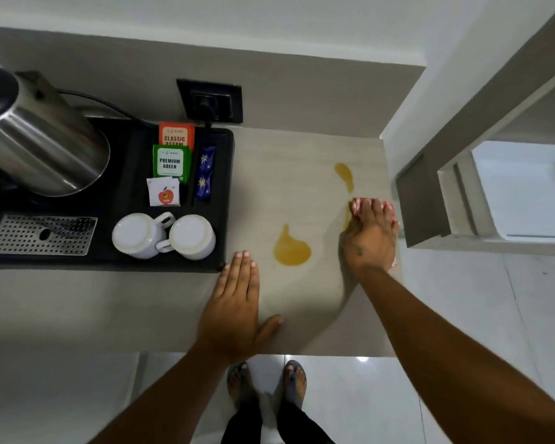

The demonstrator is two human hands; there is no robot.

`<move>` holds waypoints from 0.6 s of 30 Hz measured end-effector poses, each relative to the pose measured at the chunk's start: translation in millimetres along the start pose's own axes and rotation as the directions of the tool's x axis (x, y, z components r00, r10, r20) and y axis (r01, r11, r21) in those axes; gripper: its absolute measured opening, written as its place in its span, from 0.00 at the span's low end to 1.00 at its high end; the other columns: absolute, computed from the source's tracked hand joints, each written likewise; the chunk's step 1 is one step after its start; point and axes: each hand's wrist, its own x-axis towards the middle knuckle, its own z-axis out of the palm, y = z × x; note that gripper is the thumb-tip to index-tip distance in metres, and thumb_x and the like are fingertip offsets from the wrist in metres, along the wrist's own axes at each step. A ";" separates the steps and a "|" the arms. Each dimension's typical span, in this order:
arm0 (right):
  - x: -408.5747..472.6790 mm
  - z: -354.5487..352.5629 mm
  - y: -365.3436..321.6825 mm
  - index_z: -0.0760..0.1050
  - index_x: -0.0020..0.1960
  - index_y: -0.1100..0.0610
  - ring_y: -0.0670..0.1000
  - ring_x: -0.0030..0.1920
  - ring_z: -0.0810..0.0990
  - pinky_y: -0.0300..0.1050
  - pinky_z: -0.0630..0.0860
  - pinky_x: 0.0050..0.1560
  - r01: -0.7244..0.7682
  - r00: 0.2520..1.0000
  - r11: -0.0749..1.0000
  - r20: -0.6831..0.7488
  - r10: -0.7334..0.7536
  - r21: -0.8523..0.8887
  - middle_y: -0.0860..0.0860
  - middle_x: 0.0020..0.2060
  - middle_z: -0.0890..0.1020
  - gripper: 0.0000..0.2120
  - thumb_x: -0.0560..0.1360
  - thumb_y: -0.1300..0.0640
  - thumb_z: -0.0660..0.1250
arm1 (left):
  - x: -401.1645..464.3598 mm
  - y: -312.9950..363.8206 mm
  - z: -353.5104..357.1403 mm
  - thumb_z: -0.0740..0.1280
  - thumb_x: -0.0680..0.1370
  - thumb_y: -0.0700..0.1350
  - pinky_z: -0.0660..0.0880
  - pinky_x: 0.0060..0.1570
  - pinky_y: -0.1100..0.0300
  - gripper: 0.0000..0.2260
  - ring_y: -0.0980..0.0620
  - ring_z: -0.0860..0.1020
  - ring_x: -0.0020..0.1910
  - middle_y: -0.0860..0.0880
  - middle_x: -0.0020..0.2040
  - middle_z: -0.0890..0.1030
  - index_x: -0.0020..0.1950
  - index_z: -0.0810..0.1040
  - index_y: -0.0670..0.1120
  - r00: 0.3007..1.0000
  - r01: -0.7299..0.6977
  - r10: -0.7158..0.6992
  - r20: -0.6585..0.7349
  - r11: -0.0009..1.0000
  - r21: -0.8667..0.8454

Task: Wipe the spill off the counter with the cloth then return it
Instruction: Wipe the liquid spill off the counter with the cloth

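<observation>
Two amber puddles lie on the beige counter (285, 187): a teardrop-shaped spill (291, 248) in the middle and a thinner streak of spill (345, 176) farther back on the right. My right hand (370, 238) presses flat on a red-and-white cloth (357, 207), which peeks out past the fingertips, just below the thin streak and near the counter's right edge. My left hand (234, 302) rests flat on the counter, fingers together, holding nothing, left of the teardrop spill.
A black tray (225, 200) on the left carries a steel kettle (42, 139), two upturned white cups (162, 235), tea sachets (172, 161) and a perforated drip plate (42, 234). A wall socket (210, 100) sits behind. A wall block (426, 200) borders the counter's right.
</observation>
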 end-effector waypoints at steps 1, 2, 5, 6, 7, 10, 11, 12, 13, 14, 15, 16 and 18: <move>15.7 -2.2 -2.1 0.69 0.71 0.55 0.60 0.78 0.58 0.58 0.48 0.80 0.008 1.000 1.000 0.002 -0.008 -0.005 0.57 0.74 0.70 0.20 0.80 0.58 0.56 | 0.2 0.2 0.2 0.52 0.80 0.70 0.54 0.80 0.38 0.45 0.37 0.47 0.83 0.33 0.83 0.51 0.81 0.51 0.34 1.000 -0.006 0.006 -0.006 1.000 -0.005; 34.4 -4.6 -5.0 0.71 0.68 0.54 0.60 0.77 0.60 0.60 0.51 0.79 0.012 1.000 1.000 0.009 -0.012 -0.006 0.57 0.71 0.72 0.18 0.79 0.58 0.56 | 0.4 0.0 1.3 0.53 0.80 0.69 0.54 0.80 0.38 0.45 0.37 0.47 0.83 0.33 0.83 0.52 0.81 0.52 0.34 1.000 -0.012 0.012 -0.012 1.000 -0.004; 83.9 -4.6 -25.9 0.71 0.69 0.54 0.61 0.77 0.59 0.60 0.52 0.78 0.028 0.998 1.000 0.055 -0.027 -0.008 0.57 0.72 0.70 0.21 0.76 0.62 0.57 | 1.3 -2.0 6.1 0.55 0.79 0.69 0.56 0.79 0.38 0.45 0.38 0.48 0.83 0.34 0.83 0.53 0.81 0.54 0.34 0.999 -0.012 0.012 -0.037 1.000 0.005; 91.6 -1.1 -34.8 0.68 0.72 0.54 0.61 0.78 0.57 0.59 0.50 0.79 0.055 0.996 0.998 0.076 -0.054 -0.010 0.57 0.74 0.68 0.24 0.76 0.62 0.58 | 2.0 -2.6 6.6 0.54 0.79 0.69 0.56 0.80 0.39 0.45 0.38 0.48 0.83 0.34 0.83 0.54 0.81 0.54 0.34 0.999 -0.007 0.008 -0.038 1.000 0.012; 93.7 1.4 -40.2 0.65 0.74 0.53 0.61 0.79 0.53 0.58 0.47 0.80 0.098 0.989 0.995 0.112 -0.096 -0.012 0.57 0.77 0.64 0.25 0.77 0.62 0.57 | 2.0 -2.0 7.1 0.54 0.79 0.70 0.55 0.80 0.40 0.45 0.39 0.48 0.83 0.35 0.83 0.53 0.81 0.54 0.35 0.999 -0.002 0.003 -0.034 1.000 0.022; 81.1 2.6 -30.2 0.57 0.79 0.54 0.62 0.80 0.47 0.56 0.44 0.80 0.275 0.942 0.961 0.209 -0.262 -0.033 0.58 0.80 0.57 0.27 0.80 0.59 0.55 | 1.2 -2.3 7.8 0.54 0.79 0.71 0.51 0.81 0.44 0.46 0.40 0.46 0.84 0.35 0.83 0.53 0.81 0.53 0.35 0.999 0.003 -0.001 -0.040 0.999 0.041; 76.2 -0.8 -20.8 0.55 0.79 0.55 0.61 0.81 0.47 0.56 0.44 0.80 0.308 0.932 0.950 0.216 -0.292 -0.047 0.58 0.80 0.56 0.27 0.81 0.58 0.54 | 1.0 -2.4 7.7 0.55 0.79 0.71 0.50 0.81 0.44 0.46 0.40 0.46 0.84 0.35 0.83 0.53 0.81 0.53 0.35 0.999 0.002 0.000 -0.046 0.999 0.043; 74.0 -4.9 -11.2 0.54 0.80 0.56 0.61 0.81 0.47 0.56 0.44 0.80 0.322 0.928 0.945 0.218 -0.302 -0.059 0.58 0.80 0.56 0.27 0.81 0.56 0.53 | 1.2 -1.9 7.5 0.56 0.79 0.71 0.50 0.81 0.44 0.46 0.40 0.46 0.84 0.35 0.83 0.53 0.81 0.53 0.35 0.999 0.003 -0.001 -0.051 0.999 0.040; 75.4 -7.8 -3.8 0.53 0.80 0.57 0.60 0.81 0.48 0.56 0.44 0.80 0.324 0.928 0.944 0.219 -0.302 -0.071 0.58 0.80 0.56 0.27 0.82 0.55 0.52 | 1.4 -1.7 7.5 0.57 0.79 0.70 0.51 0.81 0.43 0.46 0.40 0.46 0.84 0.35 0.83 0.52 0.81 0.53 0.35 0.999 0.003 -0.001 -0.053 0.999 0.035; 80.6 -8.4 0.4 0.53 0.80 0.58 0.60 0.81 0.49 0.56 0.45 0.80 0.325 0.928 0.943 0.220 -0.302 -0.077 0.58 0.80 0.56 0.27 0.82 0.53 0.51 | 1.3 -1.6 7.8 0.57 0.79 0.70 0.52 0.80 0.42 0.46 0.40 0.46 0.84 0.35 0.83 0.52 0.82 0.53 0.35 0.999 0.003 -0.001 -0.050 0.999 0.033; 88.2 -7.2 0.3 0.53 0.80 0.58 0.60 0.81 0.49 0.56 0.45 0.80 0.327 0.926 0.941 0.226 -0.303 -0.080 0.59 0.80 0.55 0.27 0.83 0.50 0.49 | 1.0 -1.0 7.7 0.57 0.79 0.69 0.53 0.80 0.41 0.46 0.40 0.46 0.83 0.35 0.83 0.52 0.82 0.52 0.35 0.999 0.005 -0.004 -0.044 1.000 0.028; 97.8 -5.7 -3.4 0.53 0.80 0.58 0.60 0.81 0.49 0.57 0.44 0.80 0.325 0.925 0.942 0.234 -0.299 -0.083 0.58 0.81 0.55 0.28 0.83 0.47 0.48 | 1.0 -0.7 7.3 0.56 0.79 0.69 0.53 0.80 0.41 0.46 0.40 0.46 0.84 0.35 0.83 0.52 0.82 0.52 0.35 0.999 0.008 -0.007 -0.039 1.000 0.018; 119.3 -1.2 -21.1 0.56 0.79 0.56 0.61 0.80 0.50 0.59 0.45 0.80 0.333 0.920 0.940 0.244 -0.307 -0.073 0.58 0.80 0.57 0.29 0.82 0.43 0.48 | 1.8 -0.1 6.1 0.55 0.79 0.69 0.52 0.81 0.42 0.45 0.41 0.45 0.84 0.36 0.84 0.51 0.82 0.51 0.36 0.999 0.024 -0.024 -0.027 1.000 -0.001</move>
